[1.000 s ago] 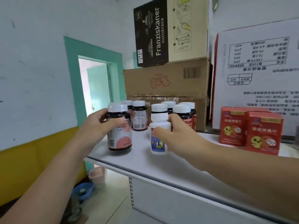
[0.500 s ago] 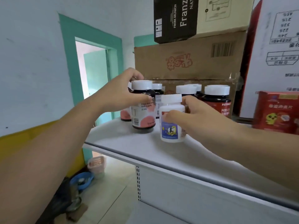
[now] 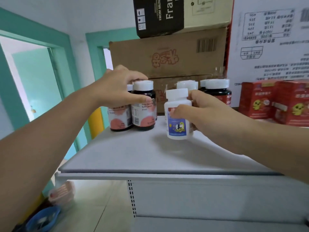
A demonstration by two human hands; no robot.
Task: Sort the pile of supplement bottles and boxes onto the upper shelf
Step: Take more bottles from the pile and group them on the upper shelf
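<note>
Gripping the white bottle [image 3: 177,122] from its right side, your right hand [image 3: 205,114] wraps it with the thumb across the front above the blue label and the fingers curled behind. The bottle therefore sits just left of your palm, upright, cap up, its long axis vertical. It is near the middle of the upper shelf [image 3: 133,153], in front of the back row and in the gap between two groups. To its left, your left hand [image 3: 120,87] clamps the pink-label bottle [image 3: 143,113], fingers draped over the white cap and thumb on the dark shoulder. That bottle stands upright against its twin [image 3: 119,118] at the shelf's left end. Behind and to the right stand the red-label bottles [image 3: 218,92], then the red boxes [image 3: 258,101]. As I judge it, the coming move turns on the open strip behind the white bottle: your right hand is the nearer one and would carry it straight back without tipping. You cannot tell whether the bottle's base rests on the shelf or hangs just above it, because blur softens the bottom edge. The body under the white cap [image 3: 187,84] directly behind is hidden, and so is the depth of the row against the cardboard cartons [image 3: 167,54]. The pile you are sorting from is out of view.
</note>
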